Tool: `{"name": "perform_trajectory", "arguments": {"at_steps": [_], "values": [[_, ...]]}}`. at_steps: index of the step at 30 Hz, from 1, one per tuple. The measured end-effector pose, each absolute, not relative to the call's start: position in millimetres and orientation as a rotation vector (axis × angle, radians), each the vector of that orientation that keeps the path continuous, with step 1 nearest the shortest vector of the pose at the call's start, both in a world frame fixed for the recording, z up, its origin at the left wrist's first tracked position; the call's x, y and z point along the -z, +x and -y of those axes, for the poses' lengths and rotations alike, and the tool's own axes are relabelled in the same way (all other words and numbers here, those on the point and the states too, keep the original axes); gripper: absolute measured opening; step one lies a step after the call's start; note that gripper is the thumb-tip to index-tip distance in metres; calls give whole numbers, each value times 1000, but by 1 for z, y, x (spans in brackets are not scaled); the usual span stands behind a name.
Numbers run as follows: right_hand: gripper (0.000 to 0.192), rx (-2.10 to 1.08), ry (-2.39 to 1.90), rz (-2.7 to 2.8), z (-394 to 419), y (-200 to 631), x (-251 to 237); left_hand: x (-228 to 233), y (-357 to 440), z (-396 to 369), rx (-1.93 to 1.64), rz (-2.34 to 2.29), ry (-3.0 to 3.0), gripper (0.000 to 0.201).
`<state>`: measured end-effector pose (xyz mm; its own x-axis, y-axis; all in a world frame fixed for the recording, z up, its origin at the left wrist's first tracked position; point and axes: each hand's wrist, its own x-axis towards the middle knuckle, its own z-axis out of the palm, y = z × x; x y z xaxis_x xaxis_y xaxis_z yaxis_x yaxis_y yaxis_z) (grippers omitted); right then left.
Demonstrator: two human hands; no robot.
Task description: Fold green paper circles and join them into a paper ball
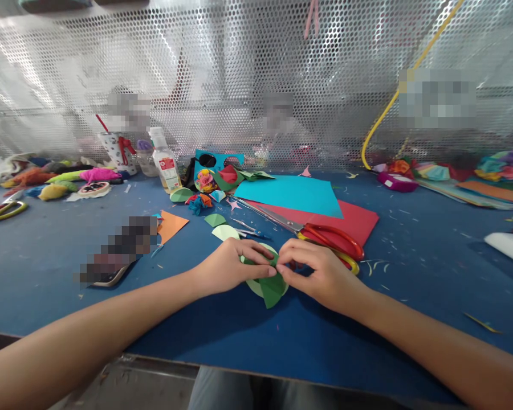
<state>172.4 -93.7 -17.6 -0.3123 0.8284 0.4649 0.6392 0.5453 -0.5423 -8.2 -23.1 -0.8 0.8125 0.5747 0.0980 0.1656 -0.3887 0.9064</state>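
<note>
Near the table's front edge, my left hand [235,263] pinches a dark green paper piece [272,291] between thumb and fingers. My right hand [318,272] meets it from the other side, its thumb and fingertips closed on the same green paper. Behind that piece shows a round pale green paper [256,286], partly covered by it and by my fingers. Just beyond my right hand lie large scissors with red and yellow handles [333,239]. Farther off are a pale green paper cutout [225,233], a darker green cutout [215,220] and tweezers [248,229].
Red paper [361,219] and a blue sheet [294,193] lie beyond the scissors. A glue bottle [166,162] stands at the back, near small paper flowers [206,180]. At left are a phone [115,273], orange paper [171,226] and a tumbler [113,151]. Perforated metal closes the back.
</note>
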Motion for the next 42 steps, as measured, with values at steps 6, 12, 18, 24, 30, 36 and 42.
{"name": "perform_trajectory", "arguments": {"at_steps": [6,12,18,24,30,36,42], "values": [[10,-342,-1181,2079,94,172,19,-1,-8,25,-478,-578,1978,9],[11,-342,-1179,2089,94,172,18,0,-8,25,-460,-599,1993,10],[11,-350,-1200,2097,95,172,17,-1,-8,26,-452,-608,2008,10],[10,-370,-1205,2095,94,171,18,-1,-8,26,-462,-619,2021,10],[9,-376,-1229,2051,95,170,16,2,-8,25,-512,-614,2015,11],[9,-386,-1262,2018,95,169,16,1,-8,26,-582,-674,2032,11],[10,-419,-1251,2016,96,170,15,2,-8,26,-581,-655,2046,10]]}}
